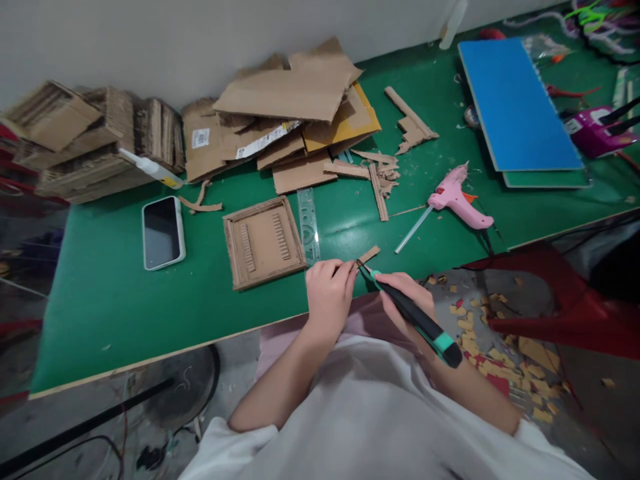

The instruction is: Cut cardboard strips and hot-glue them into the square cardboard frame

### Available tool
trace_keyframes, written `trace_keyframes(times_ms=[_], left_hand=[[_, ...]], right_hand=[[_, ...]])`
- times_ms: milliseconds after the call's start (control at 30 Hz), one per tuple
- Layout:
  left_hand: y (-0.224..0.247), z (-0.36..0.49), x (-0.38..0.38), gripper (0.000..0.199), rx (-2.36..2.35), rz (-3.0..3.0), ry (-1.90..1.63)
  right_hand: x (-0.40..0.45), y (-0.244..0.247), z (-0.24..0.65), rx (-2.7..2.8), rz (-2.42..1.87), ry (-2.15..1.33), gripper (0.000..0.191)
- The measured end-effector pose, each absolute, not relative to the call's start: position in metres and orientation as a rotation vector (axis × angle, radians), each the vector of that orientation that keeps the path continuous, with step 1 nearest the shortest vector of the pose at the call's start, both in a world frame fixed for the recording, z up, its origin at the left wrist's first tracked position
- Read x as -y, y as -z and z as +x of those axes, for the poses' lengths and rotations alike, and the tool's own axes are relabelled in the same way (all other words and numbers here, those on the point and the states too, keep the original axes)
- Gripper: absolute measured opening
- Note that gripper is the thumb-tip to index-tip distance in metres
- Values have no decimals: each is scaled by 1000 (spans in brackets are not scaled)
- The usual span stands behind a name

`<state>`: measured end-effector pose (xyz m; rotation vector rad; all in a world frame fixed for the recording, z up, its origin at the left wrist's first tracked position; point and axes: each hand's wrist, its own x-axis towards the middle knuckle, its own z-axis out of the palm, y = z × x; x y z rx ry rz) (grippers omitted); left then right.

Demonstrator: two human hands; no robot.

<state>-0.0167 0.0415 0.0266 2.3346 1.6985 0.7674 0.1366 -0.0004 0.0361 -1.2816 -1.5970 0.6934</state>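
My right hand [407, 297] is wrapped round the black and teal handle of a craft knife [420, 317]. Its thin metal tip meets a narrow cardboard strip [370, 254] near the table's front edge. The fingers of my left hand [330, 287] are closed on the near end of that strip and partly hide it. Left of my hands lies a shallow square cardboard tray [263, 237] with two rows of ridged cardboard inside. A clear plastic ruler [309, 227] lies along the tray's right side.
A pink glue gun [463, 200] with a glue stick lies to the right, below a blue notebook [520, 103]. Cardboard scraps [285, 93] are piled at the back. A phone [163, 232] and a white glue bottle [153, 169] are at left. Offcuts [500, 353] litter the floor.
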Motion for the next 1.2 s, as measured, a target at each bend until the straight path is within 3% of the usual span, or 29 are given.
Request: trace_keyframes(times_ms=[967, 1200], left_hand=[[-25, -15, -39, 17, -1701, 2381, -722], [-23, -16, -40, 17, -1707, 2367, -764]], right_hand=[[2, -32, 137, 1519, -1327, -775, 30], [1, -28, 140, 1551, -1285, -741, 36]])
